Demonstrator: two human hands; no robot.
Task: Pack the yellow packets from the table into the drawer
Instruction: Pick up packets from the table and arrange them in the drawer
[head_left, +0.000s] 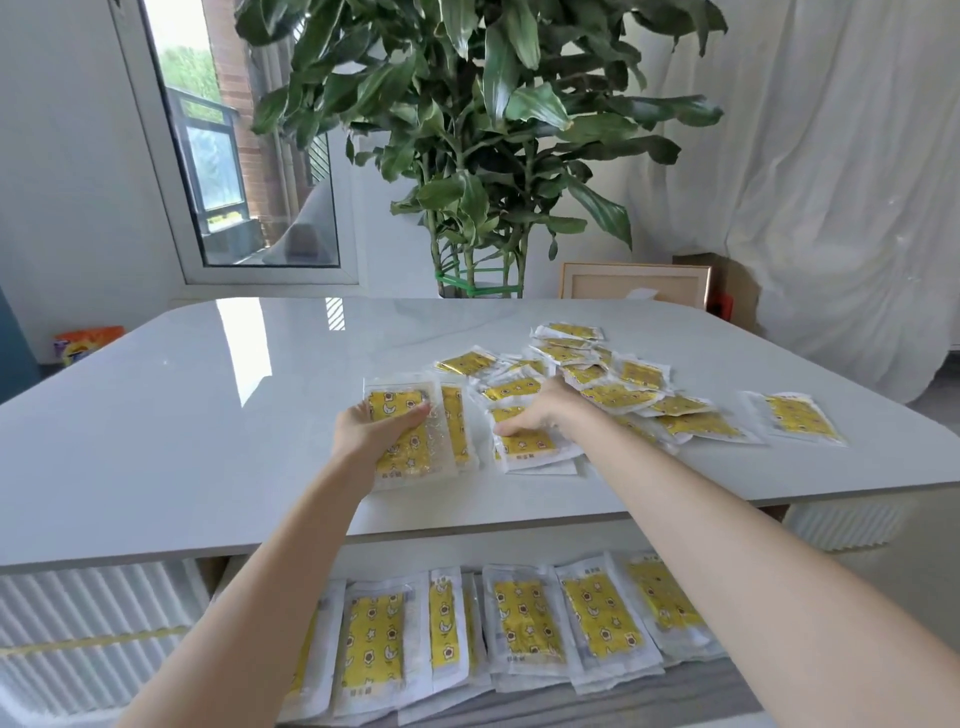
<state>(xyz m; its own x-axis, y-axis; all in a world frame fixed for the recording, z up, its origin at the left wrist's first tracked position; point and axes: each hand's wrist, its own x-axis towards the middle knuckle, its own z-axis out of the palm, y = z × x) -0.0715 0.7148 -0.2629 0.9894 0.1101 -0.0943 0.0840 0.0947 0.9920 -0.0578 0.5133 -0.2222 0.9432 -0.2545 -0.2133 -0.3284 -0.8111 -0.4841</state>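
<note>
Several yellow packets in clear wrappers lie scattered over the right half of the white table (182, 415). My left hand (371, 431) grips a small stack of packets (410, 452) near the table's middle, thumb on top. My right hand (540, 413) rests on another packet (530, 447) at the edge of the loose pile (623, 395), fingers bent over it. Below the table's front edge the open drawer (691, 691) holds several yellow packets (524, 618) laid side by side in overlapping rows.
A large potted plant (478, 156) stands behind the table, with a framed picture (634, 283) leaning beside it. A window (228, 156) is at the back left and a white curtain (831, 182) hangs at the right. One packet (800, 418) lies apart near the table's right edge.
</note>
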